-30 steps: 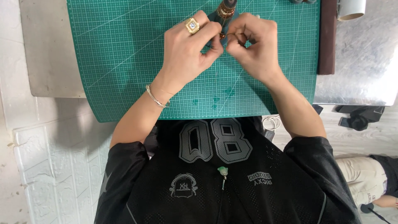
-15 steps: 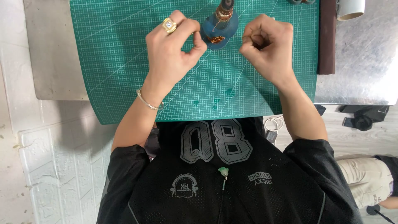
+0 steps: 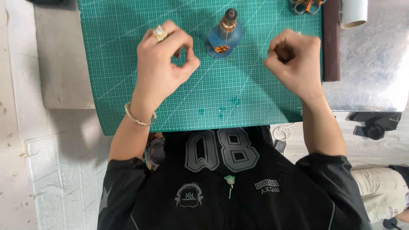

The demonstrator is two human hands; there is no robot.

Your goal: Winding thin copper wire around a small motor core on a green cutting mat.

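- blue cone-shaped bottle upright on green gridded cutting mat, neck toward camera, copper wire wrapped
- left hand fingertips pinched, right hand fisted; contents unclear

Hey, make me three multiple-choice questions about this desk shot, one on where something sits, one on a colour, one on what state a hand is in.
1. Where does the blue bottle stand?
A. on the green mat
B. on the floor
C. in the left hand

2. What colour is the ring on the left hand?
A. black
B. gold
C. red

3. How is the right hand held?
A. flat on the mat
B. around the bottle
C. curled into a loose fist, clear of the bottle

Answers:
1. A, the bottle stands on the gridded mat between the two hands.
2. B, the ring shines gold on a finger of the left hand.
3. C, its fingers are curled in and it sits to the side of the bottle, apart from it.
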